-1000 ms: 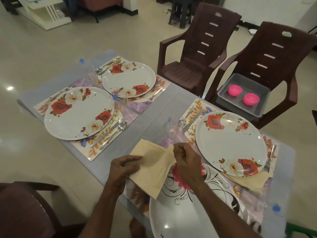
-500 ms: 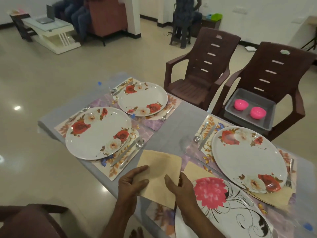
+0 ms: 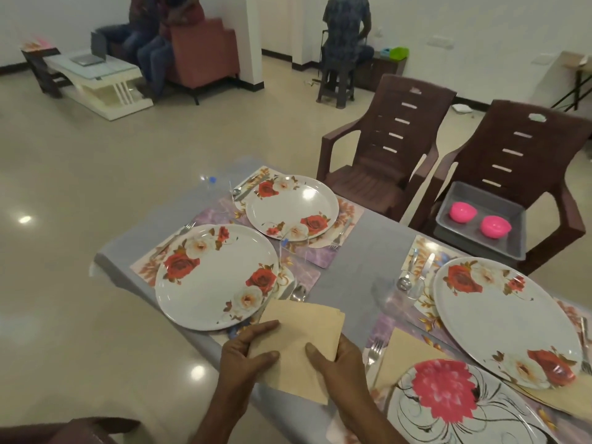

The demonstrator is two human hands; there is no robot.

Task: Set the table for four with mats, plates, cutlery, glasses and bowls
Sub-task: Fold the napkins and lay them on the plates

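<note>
I have both hands on a folded beige paper napkin [image 3: 301, 344] over the grey table's [image 3: 362, 248] near edge: my left hand [image 3: 248, 354] grips its left side, thumb on top, and my right hand [image 3: 339, 360] pinches its right edge. It sits just beside the white rose-patterned round plate [image 3: 214, 277] on its floral mat. 2 pink plastic bowls [image 3: 463, 212] rest in a grey tray [image 3: 512, 232] on the brown chair.

Both hands [image 3: 288, 357] hold a beige napkin [image 3: 304, 341] beside a plate [image 3: 214, 277].
</note>
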